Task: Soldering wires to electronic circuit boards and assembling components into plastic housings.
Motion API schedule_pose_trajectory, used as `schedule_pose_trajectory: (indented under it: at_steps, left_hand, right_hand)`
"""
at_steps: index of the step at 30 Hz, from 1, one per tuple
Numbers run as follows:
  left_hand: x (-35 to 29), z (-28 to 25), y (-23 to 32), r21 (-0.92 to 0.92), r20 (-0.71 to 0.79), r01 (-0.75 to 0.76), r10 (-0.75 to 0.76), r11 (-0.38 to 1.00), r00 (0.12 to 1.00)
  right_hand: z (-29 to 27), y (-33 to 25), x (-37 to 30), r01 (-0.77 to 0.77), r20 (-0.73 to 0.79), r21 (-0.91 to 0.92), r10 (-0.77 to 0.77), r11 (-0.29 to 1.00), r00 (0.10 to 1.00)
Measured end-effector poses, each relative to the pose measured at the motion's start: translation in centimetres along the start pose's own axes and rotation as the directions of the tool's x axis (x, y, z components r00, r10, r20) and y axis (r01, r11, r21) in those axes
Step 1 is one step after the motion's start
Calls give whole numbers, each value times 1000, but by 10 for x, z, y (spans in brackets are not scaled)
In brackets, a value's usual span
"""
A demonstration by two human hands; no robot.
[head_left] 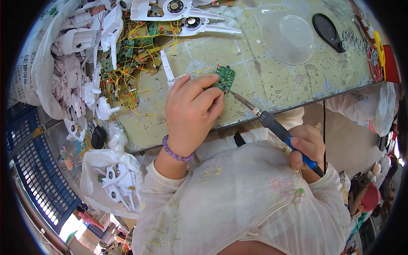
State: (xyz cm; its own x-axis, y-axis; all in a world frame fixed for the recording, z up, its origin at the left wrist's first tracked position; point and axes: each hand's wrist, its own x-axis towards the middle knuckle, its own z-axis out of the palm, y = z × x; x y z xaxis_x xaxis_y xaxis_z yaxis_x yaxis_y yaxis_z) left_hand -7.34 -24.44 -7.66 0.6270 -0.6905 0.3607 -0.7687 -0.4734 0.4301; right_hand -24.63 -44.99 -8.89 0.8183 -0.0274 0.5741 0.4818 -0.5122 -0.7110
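Observation:
My left hand [193, 108], with a purple bead bracelet on its wrist, has its fingers closed on the lower left edge of a green circuit board [225, 77]. Yellow wires run from the board's left side. A soldering iron [274, 125] with a blue and black handle is gripped in my right hand [309, 145]. Its tip touches or nearly touches the board's lower edge; I cannot tell which. Just past my left fingers lies a slim white plastic part [166, 66], its lower end hidden behind the hand.
At the back left, circuit boards with yellow wires [129, 53] lie beside a heap of white plastic shells [78, 40]. A clear plastic dome [289, 40], a black oval piece [327, 29] and a coiled spring stand [357, 42] are at the right. A plastic bag [95, 178] hangs below the table's edge.

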Motion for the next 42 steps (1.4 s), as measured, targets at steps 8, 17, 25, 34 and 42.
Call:
schedule_pose_trajectory:
  at_steps: [8,17,25,34,42]
  left_hand:
    - [0,0,2,5,4,0,0,1000,1000]
    - [-1,0,2,10,1,-2,2,1000,1000]
    - [-3,1,1,24,-2,-25,26,999,1000]
    - [-2,2,2,20,-15,-26,26,999,1000]
    - [-3,0,3,32,-14,-24,24,999,1000]
  right_hand:
    - [1,0,0,1,2,10,-1,1000,1000]
    - [2,1,-1,-3,-8,26,3,1000,1000]
    - [3,0,2,-1,-20,13,1,1000,1000]
    - [4,5,0,-18,-53,56,21,998,998]
    - [-1,7,-17,-5,-199,5,6,1000,980]
